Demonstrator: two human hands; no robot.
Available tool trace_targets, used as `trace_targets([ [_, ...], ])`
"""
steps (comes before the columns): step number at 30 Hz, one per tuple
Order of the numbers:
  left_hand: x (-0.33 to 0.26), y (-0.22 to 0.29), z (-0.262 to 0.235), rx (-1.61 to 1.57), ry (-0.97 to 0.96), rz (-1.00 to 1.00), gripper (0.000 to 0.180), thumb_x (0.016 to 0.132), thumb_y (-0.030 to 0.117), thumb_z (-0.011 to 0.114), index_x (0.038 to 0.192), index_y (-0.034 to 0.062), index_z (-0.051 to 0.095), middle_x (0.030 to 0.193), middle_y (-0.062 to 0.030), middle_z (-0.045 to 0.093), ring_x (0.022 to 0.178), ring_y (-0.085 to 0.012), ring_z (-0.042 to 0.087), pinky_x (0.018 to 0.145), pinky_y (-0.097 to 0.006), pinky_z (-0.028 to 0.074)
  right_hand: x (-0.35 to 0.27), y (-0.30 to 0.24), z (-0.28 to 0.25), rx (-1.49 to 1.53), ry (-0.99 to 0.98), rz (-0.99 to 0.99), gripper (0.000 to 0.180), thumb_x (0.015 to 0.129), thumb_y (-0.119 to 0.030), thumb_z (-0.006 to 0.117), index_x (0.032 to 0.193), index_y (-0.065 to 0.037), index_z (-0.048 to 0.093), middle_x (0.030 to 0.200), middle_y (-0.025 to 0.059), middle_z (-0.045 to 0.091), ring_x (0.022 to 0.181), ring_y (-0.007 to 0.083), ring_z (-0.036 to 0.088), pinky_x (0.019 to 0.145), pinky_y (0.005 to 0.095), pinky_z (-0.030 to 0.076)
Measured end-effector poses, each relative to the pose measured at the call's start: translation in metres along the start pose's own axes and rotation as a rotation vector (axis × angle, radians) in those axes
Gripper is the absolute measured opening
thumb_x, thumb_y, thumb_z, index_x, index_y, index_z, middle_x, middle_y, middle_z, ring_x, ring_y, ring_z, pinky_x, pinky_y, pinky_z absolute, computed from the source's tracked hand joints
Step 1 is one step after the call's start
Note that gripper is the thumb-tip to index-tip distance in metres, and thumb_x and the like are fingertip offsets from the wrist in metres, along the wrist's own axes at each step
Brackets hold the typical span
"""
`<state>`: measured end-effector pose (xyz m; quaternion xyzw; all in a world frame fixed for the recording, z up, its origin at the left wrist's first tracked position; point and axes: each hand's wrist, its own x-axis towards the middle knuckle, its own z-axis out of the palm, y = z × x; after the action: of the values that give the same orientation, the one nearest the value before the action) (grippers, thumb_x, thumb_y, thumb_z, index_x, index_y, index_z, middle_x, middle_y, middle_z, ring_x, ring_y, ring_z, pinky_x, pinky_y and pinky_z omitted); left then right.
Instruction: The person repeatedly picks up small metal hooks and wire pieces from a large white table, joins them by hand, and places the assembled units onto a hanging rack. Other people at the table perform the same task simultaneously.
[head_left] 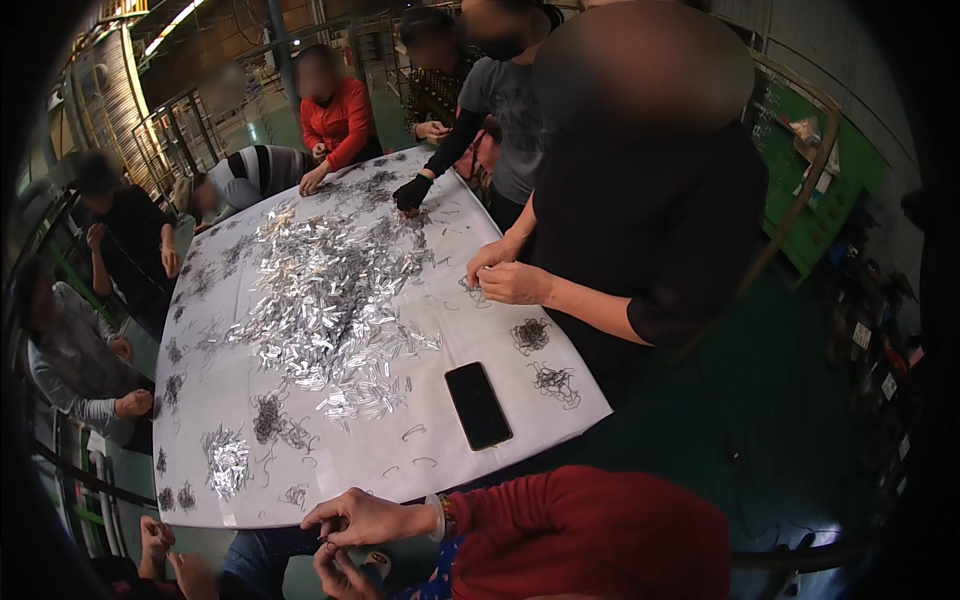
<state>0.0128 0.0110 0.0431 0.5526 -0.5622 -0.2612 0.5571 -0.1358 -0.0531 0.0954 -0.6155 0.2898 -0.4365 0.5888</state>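
At the lower edge, my right hand, in a red sleeve with a pale bracelet, reaches leftward by the table's near edge. Its fingers are pinched together. Just below it is my left hand, partly cut off by the frame, its fingertips also closed. Something tiny may be between the fingertips, too small to name. Nearest on the white-covered table lie loose dark bent wire pieces. Further in spreads a large heap of small shiny metal pieces, with a smaller shiny pile at the near left.
A black phone lies at the right. Dark wire piles sit along the table's edges. Several other people stand around, including a person in black at right and one in a red jacket at the far side. A green board stands behind.
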Motion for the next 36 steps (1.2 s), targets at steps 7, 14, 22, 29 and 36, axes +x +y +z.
trace_targets([
  [7,-0.006,0.012,0.004,0.087,-0.013,-0.08,0.019,0.091,0.012,0.057,0.102,-0.0035,0.057,0.092,-0.0128,0.063,0.08,-0.0182,0.059,0.072,-0.027,0.049,-0.009,0.006,0.008,0.057,0.08,-0.05,0.029,0.077,-0.002,0.065,0.106,0.002,0.063,0.085,0.0077,0.066,0.077,0.0091,0.062,0.074,0.0223,0.051],
  [14,-0.015,0.009,0.015,-0.052,0.083,-0.077,0.026,0.092,0.016,0.057,0.109,-0.0039,0.053,0.103,-0.0164,0.061,0.091,-0.0215,0.058,0.082,-0.031,0.047,-0.018,0.02,0.021,0.154,0.152,-0.068,0.021,0.077,-0.001,0.066,0.097,0.003,0.065,0.088,0.0085,0.067,0.082,0.0108,0.063,0.075,0.0228,0.05],
  [22,-0.022,-0.015,-0.006,-0.089,0.355,0.039,0.04,0.098,0.029,0.04,0.115,-0.0071,0.043,0.102,-0.022,0.059,0.091,-0.0297,0.059,0.082,-0.039,0.048,-0.021,0.022,0.027,0.094,0.143,-0.126,0.018,0.077,-0.001,0.064,0.094,0.002,0.067,0.085,0.0092,0.066,0.078,0.0129,0.061,0.07,0.0244,0.047],
  [29,0.019,0.01,-0.027,0.182,0.168,-0.11,0.033,0.096,0.024,0.048,0.114,-0.0032,0.051,0.104,-0.0171,0.059,0.091,-0.0239,0.057,0.081,-0.032,0.047,-0.029,0.014,0.029,0.06,0.071,-0.099,0.018,0.074,-0.004,0.065,0.091,0.001,0.068,0.084,0.0094,0.066,0.08,0.0164,0.062,0.074,0.0273,0.048],
  [36,0.1,0.025,-0.031,0.552,-0.204,0.128,0.017,0.091,0.009,0.054,0.1,-0.0041,0.059,0.095,-0.0152,0.063,0.083,-0.02,0.059,0.077,-0.029,0.048,-0.041,0.027,0.035,0.17,0.095,-0.042,0.027,0.079,-0.003,0.062,0.106,0.003,0.062,0.09,0.0106,0.064,0.084,0.0115,0.061,0.08,0.0254,0.048],
])
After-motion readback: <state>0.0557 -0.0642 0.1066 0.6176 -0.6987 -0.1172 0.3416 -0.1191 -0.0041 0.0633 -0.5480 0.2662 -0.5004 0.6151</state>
